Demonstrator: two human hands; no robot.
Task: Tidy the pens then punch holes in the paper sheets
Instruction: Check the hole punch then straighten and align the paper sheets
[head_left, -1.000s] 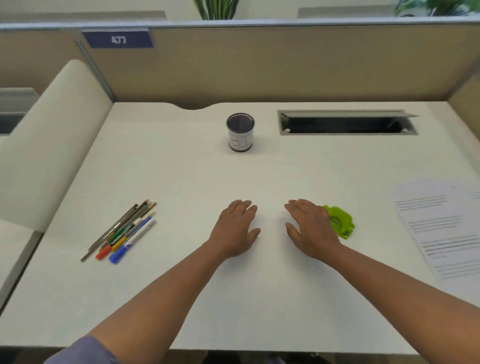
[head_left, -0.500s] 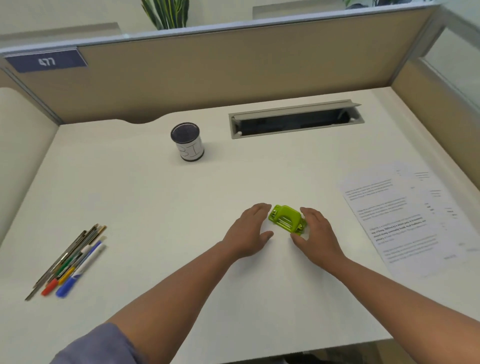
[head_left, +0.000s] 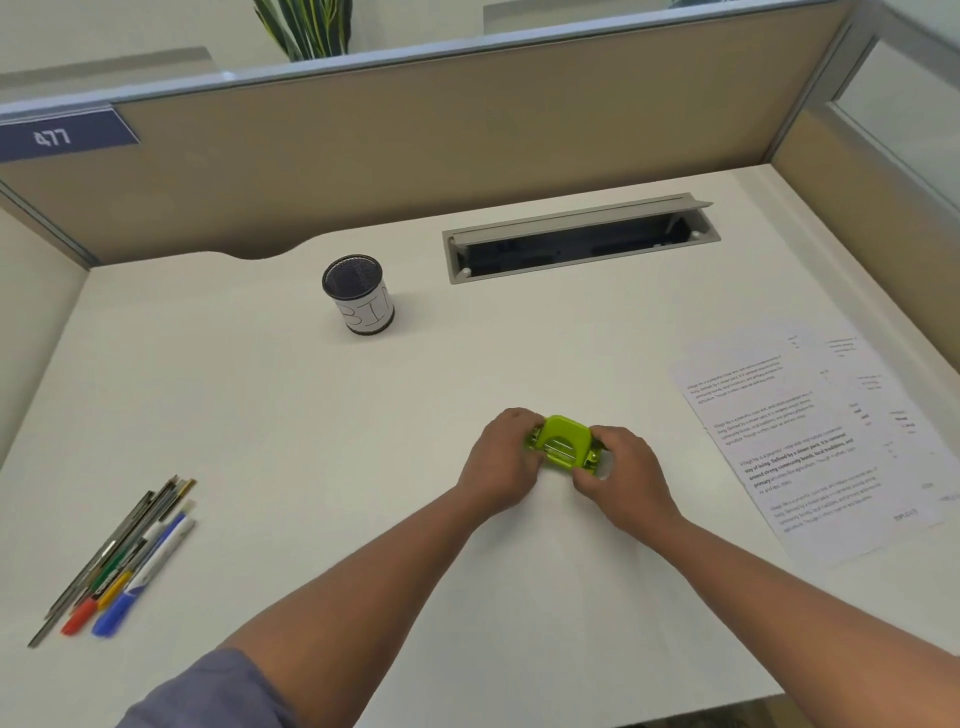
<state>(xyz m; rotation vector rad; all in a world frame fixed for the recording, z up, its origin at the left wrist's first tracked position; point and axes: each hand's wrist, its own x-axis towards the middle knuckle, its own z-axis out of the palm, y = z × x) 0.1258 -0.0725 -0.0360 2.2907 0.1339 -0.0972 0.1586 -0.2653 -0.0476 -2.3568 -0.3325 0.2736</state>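
White desk (head_left: 291, 415) — pens (head_left: 122, 558), mesh cup (head_left: 359, 294), paper sheets (head_left: 810, 441).

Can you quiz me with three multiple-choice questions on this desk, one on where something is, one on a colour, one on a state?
1. Where do the pens lie?
A. in the mesh pen cup
B. loose on the desk's left side
C. on the paper sheets

2. What colour is the hole punch?
A. green
B. black
C. red

3. How is the hole punch held?
A. by neither hand
B. by the left hand only
C. by both hands

Answers: 1 B, they lie bundled on the desk, far from the mesh pen cup and paper sheets. 2 A, bright lime green. 3 C, the left hand and right hand grip its two ends.
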